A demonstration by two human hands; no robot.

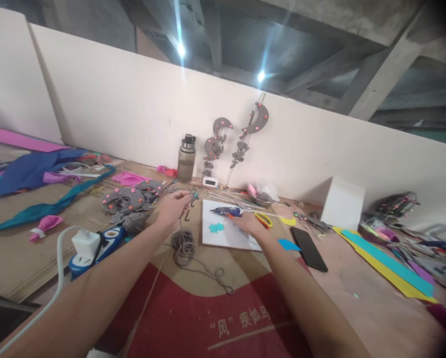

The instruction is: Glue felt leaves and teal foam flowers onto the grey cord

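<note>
My left hand (pixel 175 205) is closed in a pinch above the cardboard. At its fingertips shows a small teal piece (pixel 195 196), too small to make out well. A strand runs down from this hand toward a loose bundle of grey yarn (pixel 183 243). My right hand (pixel 248 223) is closed around the handle end of a blue hot glue gun (pixel 223 212), its nozzle pointing left; the fingers are partly hidden. The gun is over a white sheet (pixel 223 241), where turquoise cut-out shapes (pixel 216 227) lie just below it.
Yellow-handled scissors (pixel 263 220), a black phone (pixel 308 248) and a blue scrap (pixel 289 244) lie to the right. A bottle (pixel 186 161) and small white clock (pixel 210 182) stand by the wall. At left are a power strip (pixel 111 238) and grey crescent ornaments (pixel 124 200).
</note>
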